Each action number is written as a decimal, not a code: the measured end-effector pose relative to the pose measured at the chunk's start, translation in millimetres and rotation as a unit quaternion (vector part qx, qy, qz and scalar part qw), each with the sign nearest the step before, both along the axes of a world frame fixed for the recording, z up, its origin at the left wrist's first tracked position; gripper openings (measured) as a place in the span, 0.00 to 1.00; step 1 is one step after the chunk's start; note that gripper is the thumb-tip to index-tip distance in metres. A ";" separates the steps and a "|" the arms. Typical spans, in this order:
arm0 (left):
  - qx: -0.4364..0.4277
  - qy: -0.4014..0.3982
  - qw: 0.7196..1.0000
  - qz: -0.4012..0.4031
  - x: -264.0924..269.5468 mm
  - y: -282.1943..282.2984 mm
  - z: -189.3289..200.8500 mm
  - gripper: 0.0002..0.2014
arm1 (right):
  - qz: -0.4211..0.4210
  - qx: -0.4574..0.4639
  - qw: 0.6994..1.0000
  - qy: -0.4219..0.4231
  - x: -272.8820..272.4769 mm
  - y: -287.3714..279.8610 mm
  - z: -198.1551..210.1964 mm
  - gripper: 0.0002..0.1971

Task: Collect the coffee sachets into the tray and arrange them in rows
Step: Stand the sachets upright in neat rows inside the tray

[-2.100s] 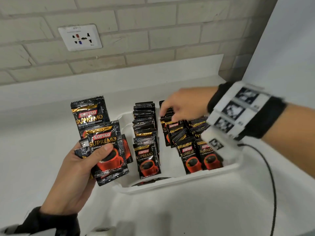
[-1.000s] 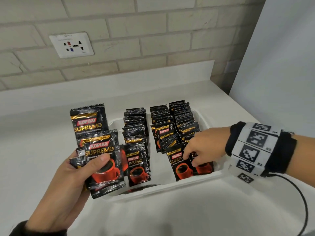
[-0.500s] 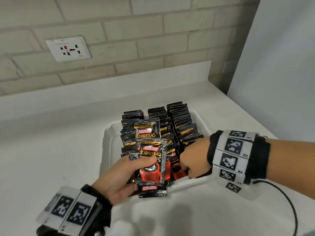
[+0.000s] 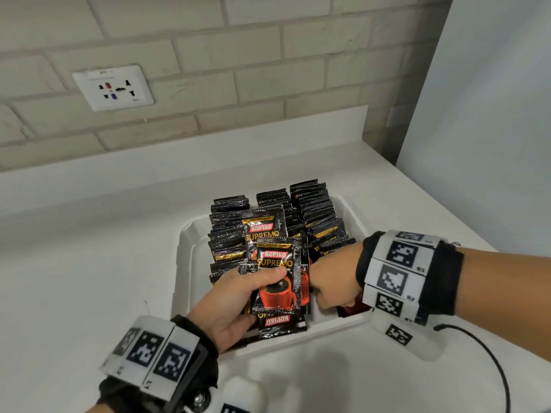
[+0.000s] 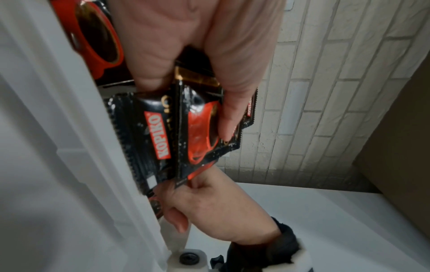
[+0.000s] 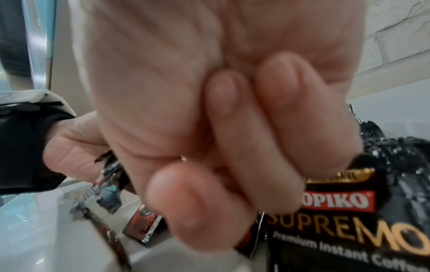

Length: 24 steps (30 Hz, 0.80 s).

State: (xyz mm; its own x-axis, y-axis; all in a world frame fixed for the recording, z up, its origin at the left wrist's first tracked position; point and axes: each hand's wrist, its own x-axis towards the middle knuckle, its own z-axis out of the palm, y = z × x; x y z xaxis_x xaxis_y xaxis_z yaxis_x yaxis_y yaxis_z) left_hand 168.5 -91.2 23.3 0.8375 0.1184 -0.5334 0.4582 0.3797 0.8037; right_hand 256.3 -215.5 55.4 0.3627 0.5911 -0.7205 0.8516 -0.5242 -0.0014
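Left hand [image 4: 235, 305] pinches a fanned bunch of black foil coffee sachets [image 4: 278, 281] over the white rectangular plastic tray [image 4: 182, 263]; right hand [image 4: 334, 281], fingers curled, grips a sachet edge beside the standing rows [image 4: 313, 210].

Bare forearms, bare left hand [image 4: 235, 305] and bare right hand [image 4: 334, 281], no sleeves. Around each wrist a black fabric band [image 4: 444, 281], thick and slightly fuzzy at the edges. Over each band a ring of white rectangular plates [image 4: 396, 272] printed with black-and-white square coded markers; small labels such as "R2" and "R3" readable on the right set at the right of the head view. Below the right wrist a white rounded housing [image 4: 408, 338] with one more marker, and a thin black cable [image 4: 489, 362] curving toward the lower right corner. On the left wrist, lower left, a metal screw [image 4: 198, 397]; a black screw [image 5: 188, 258] in a white mount at the bottom of the left wrist view.
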 end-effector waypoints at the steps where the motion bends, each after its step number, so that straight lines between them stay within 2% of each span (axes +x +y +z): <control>1: 0.002 -0.005 1.000 0.007 0.1 0.7 -0.5 0.17 | -0.002 0.004 1.000 -0.001 0.5 1.4 0.3 0.17; 6: 0.006 -0.024 0.999 0.024 3.4 4.4 1.1 0.12 | -0.029 0.030 0.999 0.003 2.4 4.2 3.7 0.11; 8: 0.010 -0.027 0.999 0.025 5.3 4.9 1.2 0.11 | -0.031 0.032 0.999 0.001 2.4 3.8 4.9 0.12; 11: 0.021 -0.033 0.999 0.025 5.5 4.8 -0.5 0.14 | -0.017 0.033 0.999 -0.013 1.9 2.5 5.8 0.19; 13: 0.025 -0.039 0.999 0.025 4.0 5.0 -1.9 0.15 | -0.008 0.029 1.000 -0.011 1.0 1.2 4.5 0.18; 16: 0.024 -0.044 0.999 0.021 -0.3 6.9 -3.2 0.16 | 0.000 0.019 1.000 0.004 1.2 -1.1 0.6 0.11; 22: -0.009 -0.082 0.996 0.041 -9.0 10.1 -0.3 0.20 | 0.005 0.053 0.999 0.006 4.3 -6.5 0.8 0.15; 24: -0.016 -0.103 0.993 0.057 -11.9 10.0 2.4 0.22 | -0.028 0.099 0.994 0.026 7.5 -13.3 7.9 0.16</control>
